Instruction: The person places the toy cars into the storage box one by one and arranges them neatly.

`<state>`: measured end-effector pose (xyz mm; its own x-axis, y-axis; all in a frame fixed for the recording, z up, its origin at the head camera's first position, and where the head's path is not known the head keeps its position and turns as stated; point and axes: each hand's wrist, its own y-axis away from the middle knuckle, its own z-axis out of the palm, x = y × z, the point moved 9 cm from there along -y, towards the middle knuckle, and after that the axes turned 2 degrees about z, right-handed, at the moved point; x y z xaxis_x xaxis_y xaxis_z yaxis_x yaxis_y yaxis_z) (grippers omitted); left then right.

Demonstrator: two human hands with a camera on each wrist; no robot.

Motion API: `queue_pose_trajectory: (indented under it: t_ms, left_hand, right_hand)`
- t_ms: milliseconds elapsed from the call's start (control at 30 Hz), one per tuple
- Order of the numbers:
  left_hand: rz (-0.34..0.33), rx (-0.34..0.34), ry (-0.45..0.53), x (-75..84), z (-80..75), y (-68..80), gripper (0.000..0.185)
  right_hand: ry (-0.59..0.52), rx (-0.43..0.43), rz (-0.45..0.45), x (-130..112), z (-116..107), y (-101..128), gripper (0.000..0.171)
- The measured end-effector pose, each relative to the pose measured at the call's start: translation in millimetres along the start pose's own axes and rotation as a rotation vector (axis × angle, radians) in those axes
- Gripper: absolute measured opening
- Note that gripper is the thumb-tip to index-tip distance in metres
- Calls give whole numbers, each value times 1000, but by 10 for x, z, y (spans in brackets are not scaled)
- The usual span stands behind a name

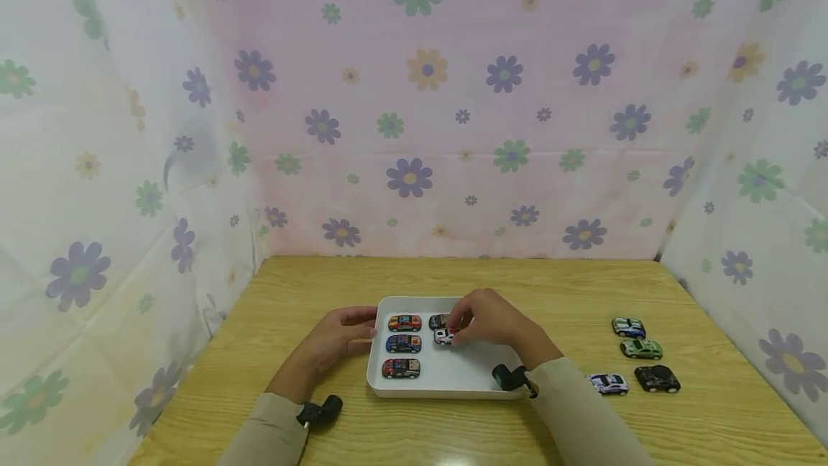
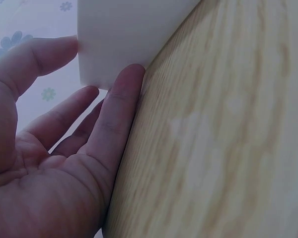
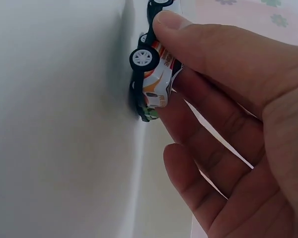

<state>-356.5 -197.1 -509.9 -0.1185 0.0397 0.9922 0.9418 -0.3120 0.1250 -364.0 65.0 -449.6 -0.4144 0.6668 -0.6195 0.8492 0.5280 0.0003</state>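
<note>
My right hand [image 1: 494, 322] pinches a white toy car [image 1: 444, 336] with red and orange markings between thumb and fingers, low inside the white tray [image 1: 466, 393]. In the right wrist view the same white car [image 3: 156, 82] shows its wheels, with the thumb across its side. A dark toy car [image 1: 438, 321] lies right behind it, partly covered by the fingers. My left hand [image 1: 330, 344] is at the tray's left side, and in the left wrist view its fairly straight fingertips touch the tray wall [image 2: 114, 39].
Down the tray's left half runs a column of a red-yellow car [image 1: 405, 323], a blue car [image 1: 404, 344] and a dark red car [image 1: 401, 368]. Right of the tray stand a striped car [image 1: 629, 327], a green car [image 1: 641, 349], a black car [image 1: 657, 378] and a white-purple car [image 1: 608, 383].
</note>
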Motion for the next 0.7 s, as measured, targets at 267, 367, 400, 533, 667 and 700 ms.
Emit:
queue_pose_trajectory:
  t_ms: [267,367,400,533,667,700]
  left_hand:
    - [-9,1,-9,9,8,11,56]
    - [-16,12,-8,5,3,14,56]
    - [-14,12,-10,8,4,17,57]
    - [-16,19,-9,6,2,23,56]
    - [-22,25,3,5,5,27,56]
    - [-23,26,6,7,5,29,56]
  right_hand:
    - [-8,-26,6,-8,45,-12,17]
    - [-26,-32,-11,-14,66,-22,16]
    - [-33,-34,-16,-16,73,-25,16]
    - [-57,-41,-29,-24,93,-32,16]
    - [-63,-44,-25,-23,111,-35,16]
    - [-62,-44,-25,-24,114,-34,16]
